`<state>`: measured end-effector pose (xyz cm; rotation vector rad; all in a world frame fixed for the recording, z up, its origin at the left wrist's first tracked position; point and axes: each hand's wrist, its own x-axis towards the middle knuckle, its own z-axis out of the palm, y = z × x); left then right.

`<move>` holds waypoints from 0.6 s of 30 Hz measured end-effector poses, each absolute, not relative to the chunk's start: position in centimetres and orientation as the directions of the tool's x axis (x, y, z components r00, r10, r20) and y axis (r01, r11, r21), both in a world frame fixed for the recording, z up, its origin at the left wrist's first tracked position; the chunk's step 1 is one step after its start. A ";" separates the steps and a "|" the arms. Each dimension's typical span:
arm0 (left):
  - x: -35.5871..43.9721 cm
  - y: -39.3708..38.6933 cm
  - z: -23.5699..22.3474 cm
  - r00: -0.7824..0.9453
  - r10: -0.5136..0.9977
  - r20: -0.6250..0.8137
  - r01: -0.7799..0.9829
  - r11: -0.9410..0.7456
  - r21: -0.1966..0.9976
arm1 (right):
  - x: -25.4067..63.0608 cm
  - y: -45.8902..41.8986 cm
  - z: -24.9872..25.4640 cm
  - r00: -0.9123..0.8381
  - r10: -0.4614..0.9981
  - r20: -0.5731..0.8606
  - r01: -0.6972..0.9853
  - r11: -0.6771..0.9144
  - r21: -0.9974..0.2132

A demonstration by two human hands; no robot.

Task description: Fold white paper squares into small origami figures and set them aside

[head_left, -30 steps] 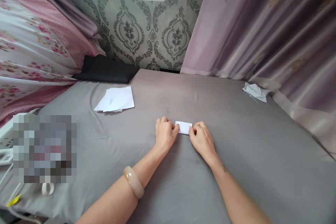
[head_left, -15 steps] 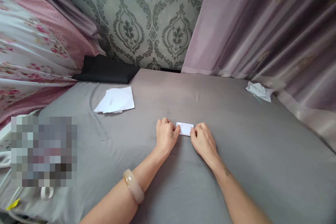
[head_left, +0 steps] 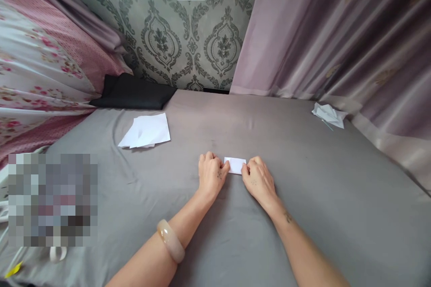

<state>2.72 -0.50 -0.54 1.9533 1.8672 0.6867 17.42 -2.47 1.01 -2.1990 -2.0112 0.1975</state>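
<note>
A small folded piece of white paper [head_left: 235, 166] lies on the grey cloth surface [head_left: 215, 215], with one hand at each end of it. My left hand [head_left: 213, 172] has its fingers curled in, and its thumb presses on the paper's left end. My right hand [head_left: 258, 177] is likewise curled, with thumb and fingers pinching the right end. The middle of the paper shows between the two thumbs. Most fingertips are hidden under the hands. A pale bangle [head_left: 170, 241] sits on my left forearm.
Loose white sheets [head_left: 150, 130] lie at the back left, near a folded black cloth [head_left: 134, 92]. Crumpled white paper [head_left: 329, 115] is at the far right by the curtain [head_left: 269, 54]. White cords and a blurred-out patch [head_left: 54, 202] are at the left edge.
The whole view has shifted slightly, so things appear a little farther left. Both hands keep their hold on the paper; I see no clear change in it.
</note>
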 end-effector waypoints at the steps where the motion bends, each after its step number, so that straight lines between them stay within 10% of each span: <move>1: 2.7 -0.5 -0.5 0.014 0.995 0.104 0.828 -0.069 0.557 | 17.4 -2.5 1.0 0.092 0.996 0.007 0.976 -0.088 -0.200; 18: 2.5 -0.8 -0.6 0.035 0.984 0.177 0.875 -0.116 0.470 | 17.1 -2.8 0.9 0.165 0.982 0.093 0.955 -0.136 -0.262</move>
